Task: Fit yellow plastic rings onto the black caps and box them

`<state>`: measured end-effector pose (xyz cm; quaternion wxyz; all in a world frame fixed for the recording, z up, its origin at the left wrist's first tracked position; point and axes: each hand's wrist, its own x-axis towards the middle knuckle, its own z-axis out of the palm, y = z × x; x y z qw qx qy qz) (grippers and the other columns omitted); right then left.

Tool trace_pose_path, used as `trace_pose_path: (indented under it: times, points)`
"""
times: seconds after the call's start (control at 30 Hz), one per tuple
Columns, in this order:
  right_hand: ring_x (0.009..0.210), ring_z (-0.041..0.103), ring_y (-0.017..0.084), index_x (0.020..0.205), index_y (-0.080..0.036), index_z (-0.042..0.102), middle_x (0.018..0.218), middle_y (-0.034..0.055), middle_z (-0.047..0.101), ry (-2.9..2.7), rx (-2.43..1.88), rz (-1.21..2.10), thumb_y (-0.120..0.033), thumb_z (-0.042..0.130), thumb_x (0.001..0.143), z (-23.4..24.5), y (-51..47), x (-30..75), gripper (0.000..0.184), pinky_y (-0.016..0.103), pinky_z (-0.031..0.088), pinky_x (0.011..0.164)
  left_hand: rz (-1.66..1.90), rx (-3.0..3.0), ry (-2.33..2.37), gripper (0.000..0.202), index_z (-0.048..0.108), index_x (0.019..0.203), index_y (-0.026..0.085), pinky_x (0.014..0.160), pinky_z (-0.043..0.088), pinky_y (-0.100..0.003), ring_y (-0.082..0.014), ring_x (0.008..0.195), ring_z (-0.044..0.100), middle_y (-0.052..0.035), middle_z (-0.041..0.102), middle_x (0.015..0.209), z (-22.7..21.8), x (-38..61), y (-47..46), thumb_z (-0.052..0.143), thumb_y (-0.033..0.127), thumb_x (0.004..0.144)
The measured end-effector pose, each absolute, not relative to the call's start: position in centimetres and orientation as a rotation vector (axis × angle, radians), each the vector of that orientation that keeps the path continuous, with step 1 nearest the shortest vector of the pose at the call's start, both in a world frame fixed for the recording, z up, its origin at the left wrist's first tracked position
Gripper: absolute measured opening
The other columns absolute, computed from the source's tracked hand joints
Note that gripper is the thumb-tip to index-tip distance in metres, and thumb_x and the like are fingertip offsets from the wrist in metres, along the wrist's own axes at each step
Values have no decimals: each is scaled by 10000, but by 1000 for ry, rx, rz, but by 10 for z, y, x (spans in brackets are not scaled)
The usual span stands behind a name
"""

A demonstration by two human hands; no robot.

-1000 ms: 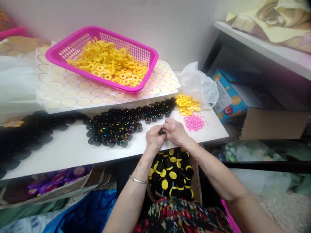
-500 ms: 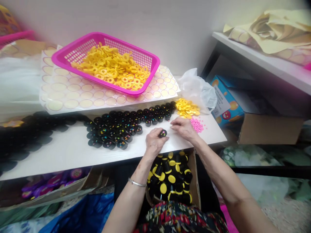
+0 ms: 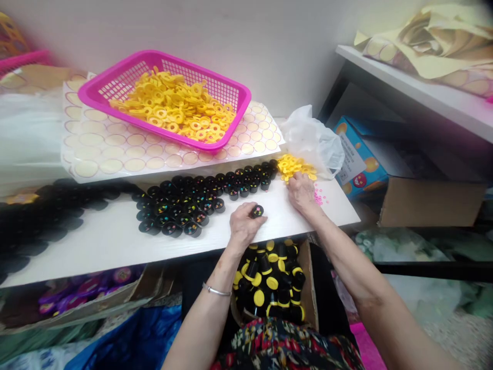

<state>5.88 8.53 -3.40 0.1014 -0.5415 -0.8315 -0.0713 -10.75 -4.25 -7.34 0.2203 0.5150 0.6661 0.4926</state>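
Observation:
My left hand rests near the front edge of the white table, fingers closed round a small black cup with coloured bits inside. My right hand has reached to the right, its fingers down on the small heap of yellow rings, just above the pink beads. What its fingertips hold I cannot make out. A cluster of black cups with coloured bits stands left of both hands.
A pink basket full of yellow rings sits on a sheet of round stickers at the back. A clear plastic bag lies at the right. Below the table edge, a cardboard box holds black-and-yellow pieces. Shelving stands to the right.
My hands have parted. The right hand moved from the cup over to the yellow ring heap; the left hand keeps the black cup in nearly the same place.

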Motion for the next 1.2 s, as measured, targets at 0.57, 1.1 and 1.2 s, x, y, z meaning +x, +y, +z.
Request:
trace_pose_path:
  times: [0.57,1.1,1.2]
  points:
    - [815,453,181,778,-166,642,832,63,545,-2565,-1009,251,-216,452,862,-6,-2,7,214,299,355,737,1366,1539,1836,226,670,869,213,680,429,-240,-134,742,550,7,633,800,-66,-106,-45,581,136,676]
    - [747,575,162,805,-164,675,766,67,664,-2660,-1520,655,-160,451,785,-11,3,40,224,234,365,665,1360,1496,1829,257,650,848,218,651,427,-239,-128,712,528,24,591,775,-67,-106,-45,724,260,606]
    - [770,590,168,850,-160,659,794,73,670,-2594,-1583,647,-173,455,786,-10,8,40,214,228,373,654,1366,1469,1836,264,658,849,222,654,435,-243,-128,705,534,23,597,781,-69,-105,-44,729,259,597]
